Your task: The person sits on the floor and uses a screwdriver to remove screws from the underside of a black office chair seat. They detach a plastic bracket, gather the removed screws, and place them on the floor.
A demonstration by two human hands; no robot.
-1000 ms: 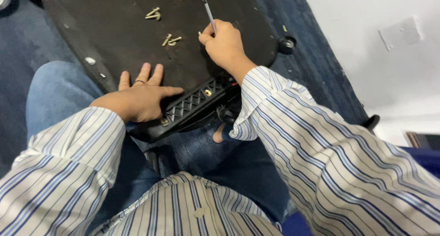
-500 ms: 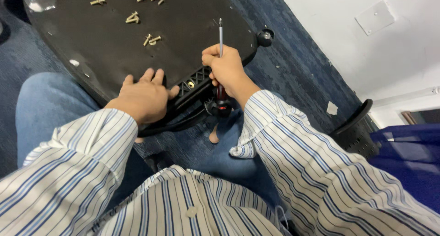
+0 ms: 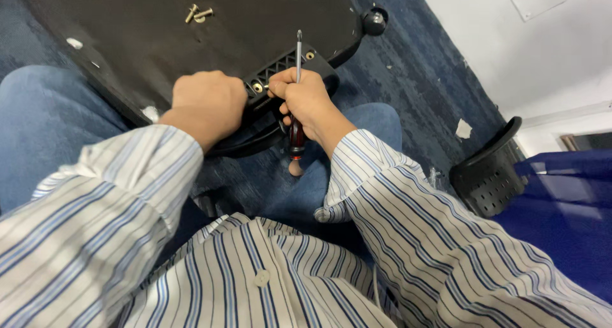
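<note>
Screwdriver (image 3: pixel 297 121) handle mostly behind fist

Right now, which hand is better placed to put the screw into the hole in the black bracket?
Probably the right hand: it holds the screwdriver and seems to pinch a small screw beside the bracket hole. The left hand is fisted on the bracket's edge, steadying it.

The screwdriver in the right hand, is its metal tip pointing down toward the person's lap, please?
No, the screwdriver in the right hand points its metal tip up and away, with the dark red handle toward the lap.
</note>
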